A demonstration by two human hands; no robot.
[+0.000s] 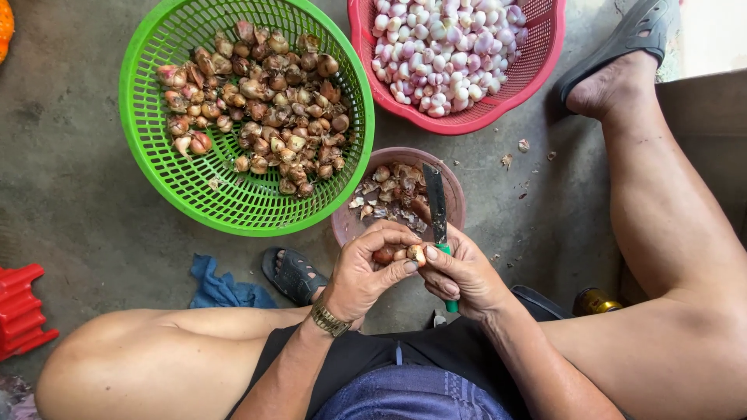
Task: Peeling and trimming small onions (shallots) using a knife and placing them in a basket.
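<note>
My left hand pinches a small shallot between thumb and fingers, just above my lap. Touching the same shallot, my right hand grips a knife with a green handle, its dark blade pointing away over a small pink bowl of papery skins. A green basket of unpeeled brown shallots sits to the upper left. At the top a red basket holds peeled pale pink shallots.
I sit on a grey concrete floor with both bare legs spread. A dark sandal and blue cloth lie by my left knee, a red plastic object at far left. My right foot wears a sandal.
</note>
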